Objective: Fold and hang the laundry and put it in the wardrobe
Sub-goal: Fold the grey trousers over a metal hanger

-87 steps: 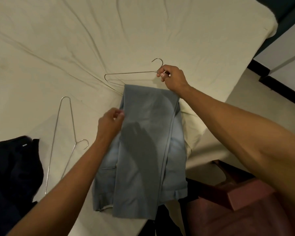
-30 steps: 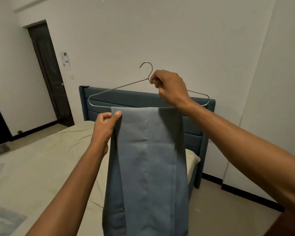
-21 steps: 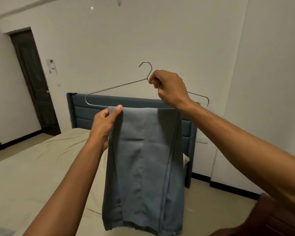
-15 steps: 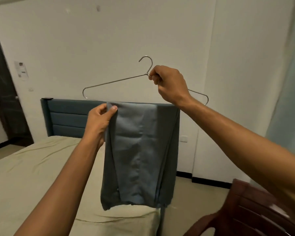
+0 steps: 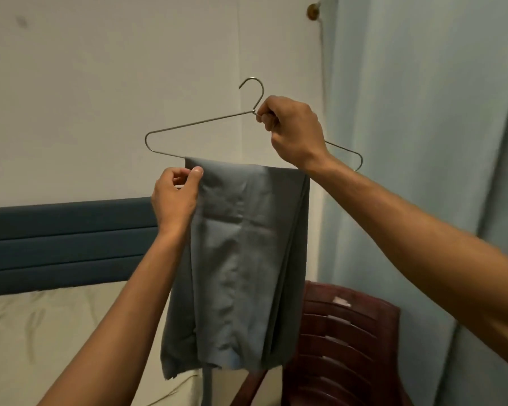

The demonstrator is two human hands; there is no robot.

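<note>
Right hand (image 5: 292, 128) grips thin silver wire hanger (image 5: 200, 123) at its neck, folded grey-blue trousers (image 5: 241, 259) hanging straight below, left hand (image 5: 175, 197) pinching their top-left edge.

Bedroom corner behind the work

A bed with a wrinkled cream sheet (image 5: 41, 332) lies at near left, its padded blue headboard (image 5: 65, 241) against the off-white plaster wall (image 5: 100, 83). A dark red slatted plastic chair (image 5: 343, 341) stands at lower right, just beside a pale blue curtain (image 5: 423, 142) hanging along the right.
</note>
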